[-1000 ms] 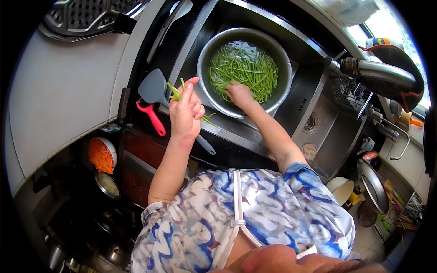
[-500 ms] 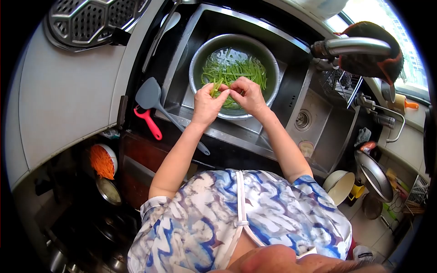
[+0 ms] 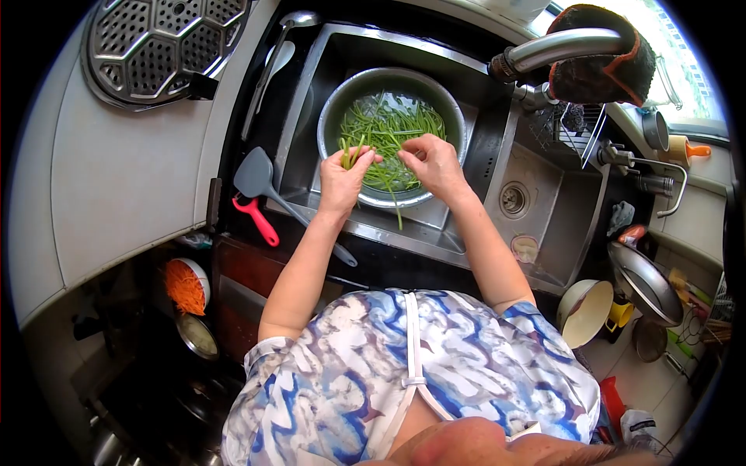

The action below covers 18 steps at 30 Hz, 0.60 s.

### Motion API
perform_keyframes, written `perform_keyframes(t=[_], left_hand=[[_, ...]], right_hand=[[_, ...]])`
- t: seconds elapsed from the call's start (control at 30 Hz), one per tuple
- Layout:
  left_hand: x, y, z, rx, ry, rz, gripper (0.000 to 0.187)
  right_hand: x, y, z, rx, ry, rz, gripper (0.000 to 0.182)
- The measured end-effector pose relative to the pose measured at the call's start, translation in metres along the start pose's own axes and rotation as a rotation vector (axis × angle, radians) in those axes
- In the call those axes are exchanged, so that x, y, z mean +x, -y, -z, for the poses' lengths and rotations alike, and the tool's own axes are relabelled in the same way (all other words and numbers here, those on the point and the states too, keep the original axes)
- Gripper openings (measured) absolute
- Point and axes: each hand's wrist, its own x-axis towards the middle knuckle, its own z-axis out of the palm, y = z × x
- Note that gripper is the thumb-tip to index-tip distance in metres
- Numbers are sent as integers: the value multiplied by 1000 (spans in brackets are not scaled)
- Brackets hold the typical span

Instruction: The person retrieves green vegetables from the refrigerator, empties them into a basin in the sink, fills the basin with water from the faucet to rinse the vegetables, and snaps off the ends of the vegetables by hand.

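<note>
A round metal basin stands in the large sink compartment with water and many thin green vegetable stems in it. Over the basin's near left side, my left hand is closed on a small bunch of green stems, their ends poking up between the fingers. My right hand is a short way to the right above the basin, thumb and fingertips curled close together; I cannot tell what is between them. One long stem dangles over the basin's near rim, between the two hands.
Left of the sink lie a grey spatula, a red-handled peeler and a ladle. The faucet reaches in from the upper right, beside a smaller sink compartment. Lower left is a bowl of shredded carrot.
My hands have moved apart from touching fingertips, the right one shifting right. A long stem now hangs over the near rim. The whole view has shifted slightly.
</note>
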Motion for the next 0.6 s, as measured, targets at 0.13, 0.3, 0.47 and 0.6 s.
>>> perform_keyframes(t=[0.13,0.3,0.47,0.6], left_hand=[[-5,5,2,-37,36,21,13],[-17,-1,-4,394,34,-344,12],[-23,-22,-5,596,94,-671,15],[-26,-21,-6,705,135,-803,28]], right_hand=[[-5,11,5,-116,-52,96,14],[-9,30,7,423,238,-209,16],[-16,41,19,584,288,-239,15],[-19,42,30,597,334,-233,14]])
